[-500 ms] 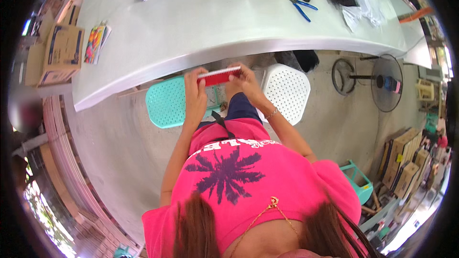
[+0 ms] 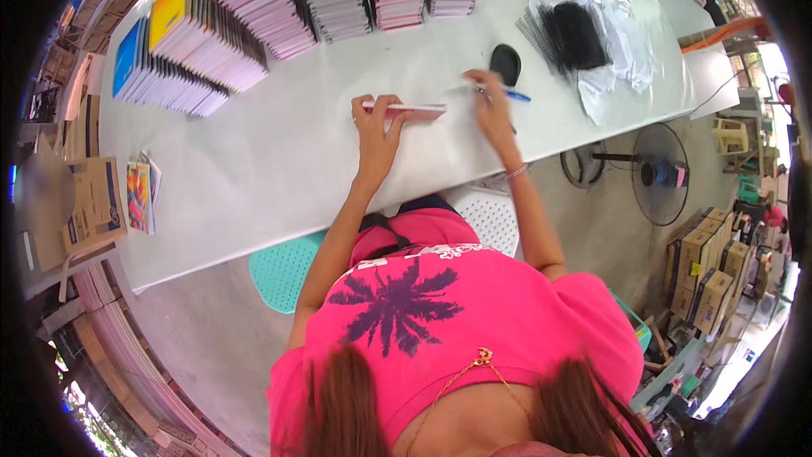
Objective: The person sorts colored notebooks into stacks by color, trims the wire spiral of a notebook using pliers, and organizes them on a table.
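My left hand (image 2: pixel 377 134) grips one end of a thin spiral notebook (image 2: pixel 416 112), its fingers curled over the top edge and thumb on the near face. The notebook is tilted edge-on, just above the white table (image 2: pixel 279 178). Farther right, my right hand (image 2: pixel 492 114) is smeared by motion over a pair of blue-handled cutters (image 2: pixel 518 96). Its fingers are at the metal jaw end; whether they grip the cutters is unclear. Beyond the cutters lies a small black rounded object (image 2: pixel 505 63).
Several notebook stacks (image 2: pixel 340 0) line the far side of the table. Black wire-like pieces (image 2: pixel 575 34) lie on crumpled white wrapping (image 2: pixel 622 68) at right. Colourful booklets (image 2: pixel 139 195) and a cardboard box (image 2: pixel 93 199) are left. Turquoise (image 2: pixel 283 275) and white (image 2: pixel 489 216) stools stand below, a fan (image 2: pixel 660 173) right.
My hands have risen from below the table edge to over the tabletop. The right hand has let go of the notebook and moved right to the cutters. The view has shifted, showing the stacks.
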`<state>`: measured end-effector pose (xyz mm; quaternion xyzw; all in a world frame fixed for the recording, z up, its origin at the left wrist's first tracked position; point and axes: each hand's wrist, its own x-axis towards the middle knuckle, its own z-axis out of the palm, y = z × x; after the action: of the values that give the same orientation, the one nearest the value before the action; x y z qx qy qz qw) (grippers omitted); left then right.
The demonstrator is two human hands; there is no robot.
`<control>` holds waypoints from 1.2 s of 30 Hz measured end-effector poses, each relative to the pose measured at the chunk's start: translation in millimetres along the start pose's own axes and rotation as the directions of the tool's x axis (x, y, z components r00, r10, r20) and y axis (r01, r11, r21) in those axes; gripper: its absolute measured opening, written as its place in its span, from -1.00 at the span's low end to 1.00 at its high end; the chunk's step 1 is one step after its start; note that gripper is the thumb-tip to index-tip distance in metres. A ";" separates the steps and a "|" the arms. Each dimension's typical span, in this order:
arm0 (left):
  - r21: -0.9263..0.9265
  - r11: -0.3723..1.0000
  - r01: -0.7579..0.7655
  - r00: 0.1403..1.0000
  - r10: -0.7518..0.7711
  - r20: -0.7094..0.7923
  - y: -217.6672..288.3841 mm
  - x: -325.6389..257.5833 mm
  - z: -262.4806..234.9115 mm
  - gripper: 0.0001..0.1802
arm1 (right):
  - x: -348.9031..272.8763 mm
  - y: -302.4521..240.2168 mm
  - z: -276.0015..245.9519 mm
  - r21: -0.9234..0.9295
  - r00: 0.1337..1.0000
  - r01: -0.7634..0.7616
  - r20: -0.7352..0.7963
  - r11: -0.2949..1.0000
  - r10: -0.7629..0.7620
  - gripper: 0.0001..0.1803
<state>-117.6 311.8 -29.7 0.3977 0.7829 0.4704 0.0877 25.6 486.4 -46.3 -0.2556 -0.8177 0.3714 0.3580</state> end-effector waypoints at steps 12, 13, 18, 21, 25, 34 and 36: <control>-0.018 0.988 0.156 0.987 -0.157 -0.026 -25.8 25.8 -13.1 -0.68 | 111.6 155.4 -99.8 -0.725 0.988 -0.134 -0.045 0.676 0.148 -0.76; -0.044 0.984 0.170 0.985 -0.171 -0.031 -27.5 26.9 -12.0 -0.66 | 113.4 155.5 -100.3 -0.731 0.988 -0.123 -0.030 0.671 0.149 -0.78; -0.005 0.978 0.208 0.978 -0.208 0.014 -30.8 31.9 -13.8 -0.54 | 120.7 161.6 -100.9 -0.765 0.988 -0.109 -0.016 0.635 0.151 -0.82; -0.057 0.980 0.189 0.982 -0.188 0.010 -46.6 27.6 -27.9 -0.54 | 119.9 161.5 -103.9 -0.779 0.988 -0.085 0.014 0.622 0.152 -0.77; 0.034 0.989 0.146 0.989 -0.146 -0.009 -57.4 19.3 -55.3 -0.54 | 122.6 133.4 -102.4 -0.767 0.991 -0.127 -0.064 0.630 0.121 -0.65; 0.348 0.908 -0.234 0.971 0.236 0.037 -66.2 16.7 -59.7 -0.62 | 100.6 97.2 -74.7 -0.787 0.992 -0.109 -0.043 0.607 0.122 -0.74; 0.429 0.856 -0.289 0.955 0.286 0.072 -63.4 20.0 -61.9 -0.64 | 94.7 124.3 -89.6 -0.816 0.982 -0.153 -0.061 0.558 0.180 -0.78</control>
<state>-196.8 269.3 -42.5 0.5207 0.7995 0.2906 -0.0723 56.0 662.9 -65.1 -0.4621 -0.8738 -0.0115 0.1513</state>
